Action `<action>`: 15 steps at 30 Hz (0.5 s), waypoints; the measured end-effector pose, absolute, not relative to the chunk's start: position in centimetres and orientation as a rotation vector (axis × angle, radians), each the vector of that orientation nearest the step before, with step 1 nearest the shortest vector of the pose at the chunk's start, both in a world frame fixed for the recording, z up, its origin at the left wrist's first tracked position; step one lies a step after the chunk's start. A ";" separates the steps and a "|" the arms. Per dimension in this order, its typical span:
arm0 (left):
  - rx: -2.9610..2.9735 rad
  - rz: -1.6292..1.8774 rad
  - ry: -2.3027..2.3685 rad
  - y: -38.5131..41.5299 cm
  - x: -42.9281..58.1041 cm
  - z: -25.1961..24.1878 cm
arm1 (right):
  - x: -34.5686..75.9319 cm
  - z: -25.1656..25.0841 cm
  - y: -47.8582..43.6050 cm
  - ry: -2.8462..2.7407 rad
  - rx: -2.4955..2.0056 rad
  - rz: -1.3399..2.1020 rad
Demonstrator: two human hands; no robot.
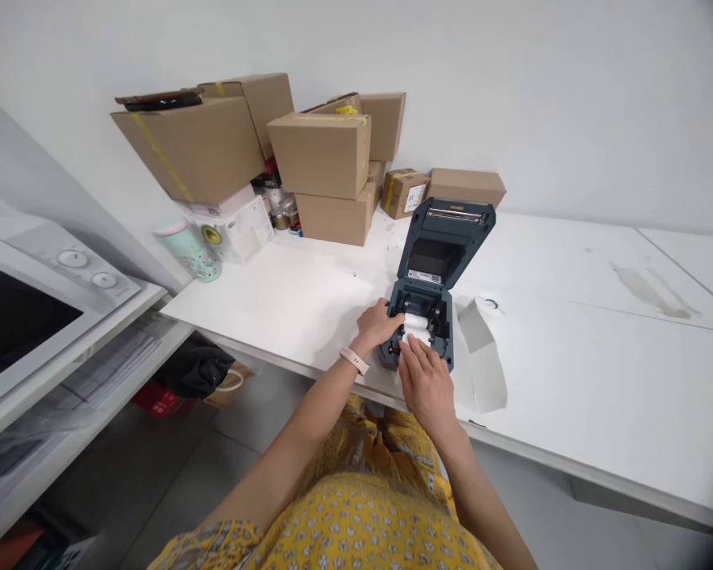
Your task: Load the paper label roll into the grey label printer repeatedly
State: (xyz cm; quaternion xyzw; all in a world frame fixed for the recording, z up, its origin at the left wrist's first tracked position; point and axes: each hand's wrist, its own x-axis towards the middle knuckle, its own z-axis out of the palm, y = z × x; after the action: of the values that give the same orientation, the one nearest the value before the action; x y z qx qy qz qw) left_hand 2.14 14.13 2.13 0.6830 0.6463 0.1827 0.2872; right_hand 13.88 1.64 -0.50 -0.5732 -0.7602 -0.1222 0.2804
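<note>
A dark blue label printer stands open at the near edge of the white table, its lid tipped back. A white paper roll lies in its bay. My left hand curls around the printer's left side beside the roll. My right hand lies over the front of the printer, its fingers stretched out flat on the white paper that comes off the roll. A strip of white paper lies on the table just right of the printer.
Several cardboard boxes are stacked at the table's back left, with a mint cup and a white carton beside them. A white microwave sits on a shelf to the left. A black bag lies under the table.
</note>
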 end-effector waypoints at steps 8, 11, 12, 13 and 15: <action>1.815 0.509 1.714 14.3 2.2 2.1 | 14.0 -0.6 1.8 -2.032 -1.509 -0.371; 1.805 0.556 1.694 13.5 2.1 2.5 | 14.0 -0.7 1.9 -2.023 -1.500 -0.343; 1.799 0.591 1.673 12.9 2.0 2.6 | 14.0 -0.6 1.8 -2.020 -1.485 -0.325; 1.788 0.631 1.643 12.2 1.9 2.6 | 13.9 -0.6 1.5 -2.017 -1.463 -0.305; 1.746 0.708 1.556 10.4 1.6 2.2 | 13.8 -0.3 0.6 -2.013 -1.390 -0.250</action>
State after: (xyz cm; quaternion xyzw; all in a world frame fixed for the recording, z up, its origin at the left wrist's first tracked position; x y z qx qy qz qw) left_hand 1.62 10.45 2.24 0.6714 0.5985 0.2723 0.3420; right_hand 13.83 0.59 -0.34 -0.5325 -0.7714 -0.0960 0.3348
